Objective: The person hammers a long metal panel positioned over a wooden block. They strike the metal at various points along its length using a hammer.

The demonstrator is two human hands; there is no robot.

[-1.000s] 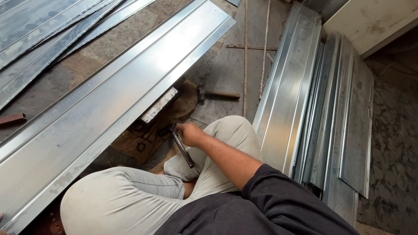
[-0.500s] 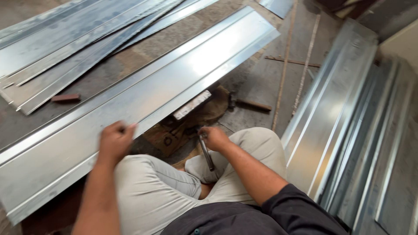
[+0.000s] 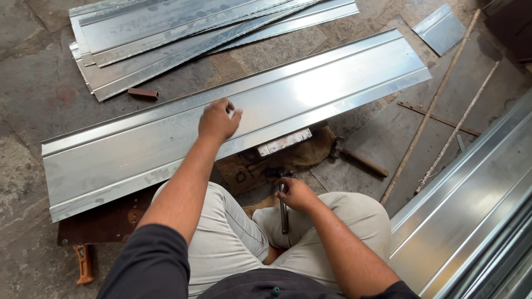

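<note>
At the bottom centre of the frame the person is sitting cross-legged on the floor. Just above the knees, the right hand is curling shut around the dark metal handle of a hammer, whose shaft is pointing down toward the lap. Further up, the left hand is resting with its fingers loosely spread on the long folded galvanised sheet, which is lying diagonally from the left edge to the upper right.

Its thin folded edges are looking sharp, so a sliding palm could get cut, and a blow landing near the left fingers could catch them. The sheet is overhanging a small metal block, so it could tip or skid.

Under the block a brown sack is lying flat; dark marks on the brown piece beside it are unreadable. A second hammer is lying to its right. At the upper left, more metal strips are stacking up, with a small brown block beside them.
</note>
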